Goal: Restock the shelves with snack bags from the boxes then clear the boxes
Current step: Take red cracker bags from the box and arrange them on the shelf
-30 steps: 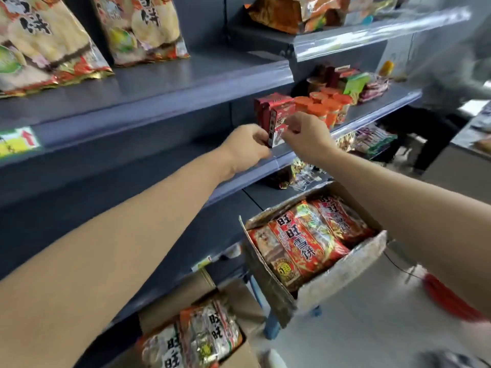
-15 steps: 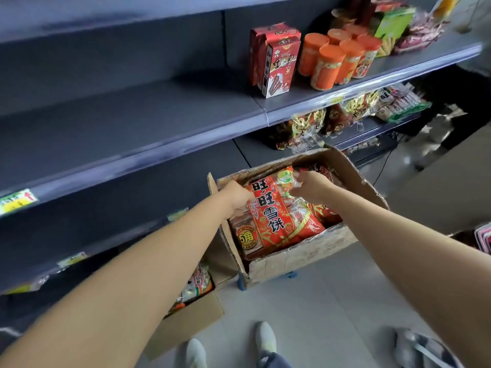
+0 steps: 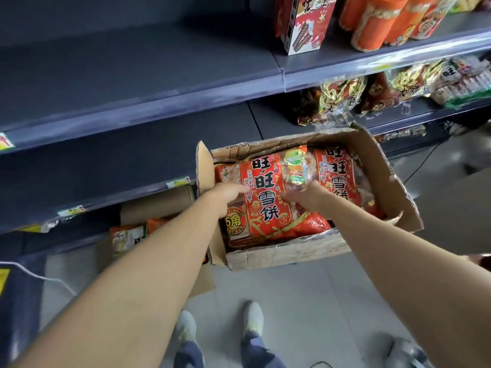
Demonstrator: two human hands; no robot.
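An open cardboard box (image 3: 292, 257) stands raised in front of the shelves, filled with red snack bags. My left hand (image 3: 228, 193) lies on the left part of the top snack bag (image 3: 265, 200). My right hand (image 3: 305, 195) lies on the bag's upper right part, fingers pointing left. Blur hides whether either hand's fingers curl round the bag. A second red bag (image 3: 338, 179) lies beside it on the right. A lower box (image 3: 159, 205) with more bags (image 3: 127, 237) sits on the floor at the left, partly under my left arm.
A bare dark shelf (image 3: 132, 75) runs across the upper left. To the right stand a red carton (image 3: 305, 25) and orange canisters (image 3: 377, 25), with gold bags (image 3: 342, 94) one shelf below. My shoes (image 3: 252, 317) are on the grey floor.
My hands left the red carton on the shelf and came down into the box. They now lie closer together on the top bag. My view has tilted downward.
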